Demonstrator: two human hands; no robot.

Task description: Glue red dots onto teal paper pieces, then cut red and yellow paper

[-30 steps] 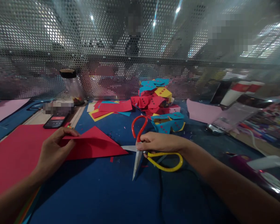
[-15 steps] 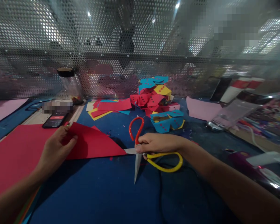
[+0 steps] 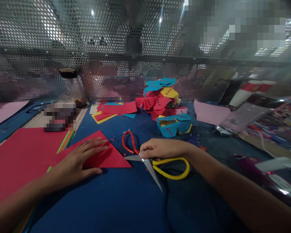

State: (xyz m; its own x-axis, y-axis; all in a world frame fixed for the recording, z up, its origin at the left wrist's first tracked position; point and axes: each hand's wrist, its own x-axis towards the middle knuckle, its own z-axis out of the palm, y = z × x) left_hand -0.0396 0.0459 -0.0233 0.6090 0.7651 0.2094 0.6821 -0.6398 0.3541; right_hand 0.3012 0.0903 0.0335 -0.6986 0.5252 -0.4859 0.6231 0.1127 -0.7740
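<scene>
My right hand point(image 3: 157, 149) grips a pair of scissors point(image 3: 152, 171) near the pivot. Their blades are spread wide, with a red loop handle on the far side and a yellow one near my wrist. One blade tip lies close to the right corner of a folded red paper point(image 3: 115, 155). Flat across the left part of that paper rests my left hand point(image 3: 83, 158), its fingers stretched out. A larger red sheet point(image 3: 21, 152) lies to its left, with edges of green and orange sheets showing beneath.
Folded paper pieces point(image 3: 157, 100) with dots are heaped at the back, a blue one point(image 3: 169, 126) in front. Paper strips point(image 3: 118, 109) lie left of the heap. A jar point(image 3: 75, 89) and a partly blurred phone point(image 3: 54, 126) stand back left. A purple device point(image 3: 254, 168) sits right.
My left hand has moved right and flattened onto the red paper, which has been folded over and drawn left. The scissors have turned in my right hand, the free blade swinging right.
</scene>
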